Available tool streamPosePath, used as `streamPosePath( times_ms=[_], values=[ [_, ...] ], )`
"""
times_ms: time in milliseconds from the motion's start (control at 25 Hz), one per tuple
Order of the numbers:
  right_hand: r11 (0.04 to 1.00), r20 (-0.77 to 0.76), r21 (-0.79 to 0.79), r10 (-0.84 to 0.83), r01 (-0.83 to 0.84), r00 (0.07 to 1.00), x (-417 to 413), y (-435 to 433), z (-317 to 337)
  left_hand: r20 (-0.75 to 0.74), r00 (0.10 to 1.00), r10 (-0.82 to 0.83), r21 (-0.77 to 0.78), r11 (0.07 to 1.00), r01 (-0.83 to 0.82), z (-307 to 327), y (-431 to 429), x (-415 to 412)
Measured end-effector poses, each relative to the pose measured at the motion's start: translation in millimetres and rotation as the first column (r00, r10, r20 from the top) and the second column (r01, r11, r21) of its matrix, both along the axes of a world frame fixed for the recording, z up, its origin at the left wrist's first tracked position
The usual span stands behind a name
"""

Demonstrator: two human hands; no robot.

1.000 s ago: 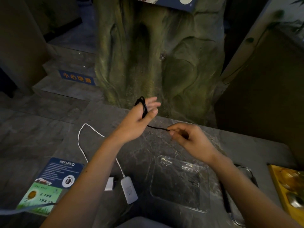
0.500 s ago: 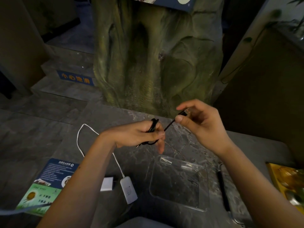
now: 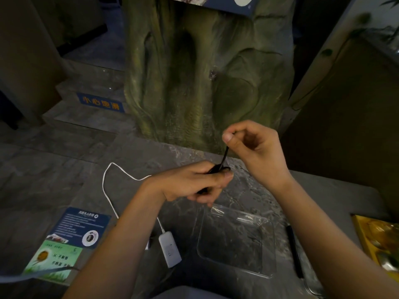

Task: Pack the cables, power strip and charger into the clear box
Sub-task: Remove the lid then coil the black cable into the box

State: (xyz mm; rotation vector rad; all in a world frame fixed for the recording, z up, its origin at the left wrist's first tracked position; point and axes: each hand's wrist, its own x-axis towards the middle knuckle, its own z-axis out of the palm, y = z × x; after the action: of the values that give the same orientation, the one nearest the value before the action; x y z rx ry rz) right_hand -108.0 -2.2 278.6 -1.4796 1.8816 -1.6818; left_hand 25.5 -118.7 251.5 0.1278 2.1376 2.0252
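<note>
Nearest us, the clear box (image 3: 233, 244) sits open on the stone counter (image 3: 323, 190), and we see nothing in it yet. Just to its left lies the white charger (image 3: 170, 252), its white cable (image 3: 107, 192) looping away to the far left. A slim dark thing (image 3: 293, 251) lies along the box's right side, and we cannot tell what it is.

Just beyond the box, the left hand (image 3: 190, 184) has dropped from where it was a second ago. Its fingers, spread then, now curl round the coiled black cable (image 3: 223, 157). Farther on, the right hand (image 3: 257, 152) has swung up above it, thumb and forefinger pinching the free end, the other fingers loosely curled. The short stretch between the hands is drawn taut.

So another turn has gone on and little is left to wind. We judge the bundle nearly ready for the box. The charger and white cable wait outside it. Behind everything stands the green trunk-like pillar (image 3: 205, 72).
</note>
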Motion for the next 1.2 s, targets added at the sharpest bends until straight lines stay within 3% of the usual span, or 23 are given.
streamPosePath(
  times_ms=[120, 240, 480, 640, 760, 1000, 1200],
  values=[
    [0.997, 0.019, 0.083, 0.009, -0.01, 1.0, -2.5, -5.4, -8.5, 0.025, 1.0, -0.004, 0.329, 0.944, -0.004, 1.4, -1.8, 2.2],
    [0.989, 0.104, 0.127, 0.056, -0.069, 0.993, 3.4, -6.4, -17.9, 0.005, 0.997, -0.078, 0.532, 0.844, 0.063, -1.5, -6.1, 2.9],
    [0.961, 0.346, 0.176, 0.141, -0.212, 0.928, 18.0, 2.1, -28.4, -0.037, 0.992, -0.118, 0.701, 0.705, 0.11, -12.6, -5.5, 1.5],
    [0.922, 0.643, 0.088, 0.236, -0.376, 0.729, 18.3, 15.9, -34.7, -0.048, 0.989, -0.14, 0.754, 0.644, 0.128, -17.1, -7.0, -1.7],
    [0.9, 0.598, 0.051, 0.318, -0.432, 0.735, 14.6, 22.8, -35.5, -0.073, 0.985, -0.153, 0.812, 0.565, 0.148, -21.2, -6.3, -6.3],
    [0.949, 0.51, 0.116, 0.196, -0.293, 0.837, 12.7, 22.0, -40.8, -0.003, 0.998, -0.055, 0.767, 0.64, 0.037, -27.0, -1.8, -12.1],
    [0.977, 0.412, 0.141, 0.091, -0.162, 0.907, 14.7, 19.9, -48.6, 0.088, 0.987, 0.132, 0.59, 0.792, -0.158, -27.0, 0.8, -14.7]
  ],
)
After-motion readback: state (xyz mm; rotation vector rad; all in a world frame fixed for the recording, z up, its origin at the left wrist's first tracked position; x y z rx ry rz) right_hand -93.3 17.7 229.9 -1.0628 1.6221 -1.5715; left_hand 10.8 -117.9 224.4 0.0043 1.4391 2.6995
